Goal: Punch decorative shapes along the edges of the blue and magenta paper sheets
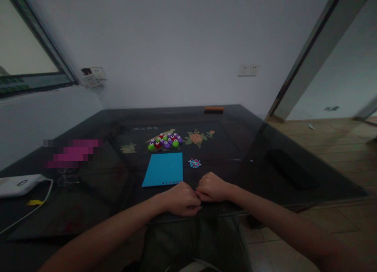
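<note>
Head: left hand (183,199) near blue sheet (164,169)

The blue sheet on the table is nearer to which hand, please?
Left: the left hand is at the near right corner of the blue sheet; the right hand is farther right.

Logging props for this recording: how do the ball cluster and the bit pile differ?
The ball cluster is mainly green, red and purple; the bit pile shows blue, pink and white. The cluster's pieces are larger; the pile's are tiny. The cluster lies beyond the blue sheet, the pile beside it. Both rest on the dark tabletop.
</note>
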A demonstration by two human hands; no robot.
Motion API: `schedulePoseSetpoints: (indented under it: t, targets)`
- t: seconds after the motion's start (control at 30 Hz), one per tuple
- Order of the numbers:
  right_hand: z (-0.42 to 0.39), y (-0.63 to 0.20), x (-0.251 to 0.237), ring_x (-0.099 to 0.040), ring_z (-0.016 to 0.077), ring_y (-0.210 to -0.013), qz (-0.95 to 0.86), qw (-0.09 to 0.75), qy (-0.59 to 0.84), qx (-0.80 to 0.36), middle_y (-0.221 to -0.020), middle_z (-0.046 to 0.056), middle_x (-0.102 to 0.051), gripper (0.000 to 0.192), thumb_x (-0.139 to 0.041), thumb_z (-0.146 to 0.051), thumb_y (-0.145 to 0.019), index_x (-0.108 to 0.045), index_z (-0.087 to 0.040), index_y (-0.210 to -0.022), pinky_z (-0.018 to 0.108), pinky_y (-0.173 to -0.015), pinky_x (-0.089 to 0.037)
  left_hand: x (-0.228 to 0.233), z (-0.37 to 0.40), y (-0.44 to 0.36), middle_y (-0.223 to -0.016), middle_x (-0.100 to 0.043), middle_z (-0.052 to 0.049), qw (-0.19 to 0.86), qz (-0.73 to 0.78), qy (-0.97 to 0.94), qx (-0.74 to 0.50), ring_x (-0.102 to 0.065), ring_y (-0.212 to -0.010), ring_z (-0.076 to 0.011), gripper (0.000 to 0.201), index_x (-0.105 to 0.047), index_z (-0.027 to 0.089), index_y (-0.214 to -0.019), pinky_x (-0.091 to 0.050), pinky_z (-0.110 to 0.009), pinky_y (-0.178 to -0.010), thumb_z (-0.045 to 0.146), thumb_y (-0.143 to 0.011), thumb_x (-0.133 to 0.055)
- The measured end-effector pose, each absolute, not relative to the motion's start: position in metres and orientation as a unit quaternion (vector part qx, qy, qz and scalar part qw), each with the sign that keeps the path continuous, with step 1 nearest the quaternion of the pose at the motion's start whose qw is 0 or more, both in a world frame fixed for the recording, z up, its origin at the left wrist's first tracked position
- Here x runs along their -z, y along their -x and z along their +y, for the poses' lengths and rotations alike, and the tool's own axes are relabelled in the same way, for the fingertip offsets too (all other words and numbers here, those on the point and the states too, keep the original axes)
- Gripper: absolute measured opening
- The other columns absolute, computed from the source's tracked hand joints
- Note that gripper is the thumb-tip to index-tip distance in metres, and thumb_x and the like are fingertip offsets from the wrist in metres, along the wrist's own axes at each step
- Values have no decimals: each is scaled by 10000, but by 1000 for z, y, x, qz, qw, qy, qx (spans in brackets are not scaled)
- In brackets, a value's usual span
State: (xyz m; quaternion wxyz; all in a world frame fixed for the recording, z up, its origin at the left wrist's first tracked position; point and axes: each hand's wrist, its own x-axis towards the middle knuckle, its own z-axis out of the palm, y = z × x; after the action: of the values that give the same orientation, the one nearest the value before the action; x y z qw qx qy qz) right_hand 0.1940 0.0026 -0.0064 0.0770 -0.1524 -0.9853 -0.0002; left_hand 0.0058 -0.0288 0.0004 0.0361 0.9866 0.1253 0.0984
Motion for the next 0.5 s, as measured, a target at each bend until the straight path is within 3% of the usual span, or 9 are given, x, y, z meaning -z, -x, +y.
schedulePoseSetpoints:
  t: [0.5]
  targets:
    - [2, -193, 4, -547, 113, -514, -985, 75, 152, 2, -601, 45, -664, 332, -430, -264, -865, -609, -153, -609, 253, -526, -270, 0, -29, -6, -563, -627, -6, 38, 134, -986, -95, -555, -506, -116, 218, -547, 187, -597, -333, -261, -498, 234, -806, -512]
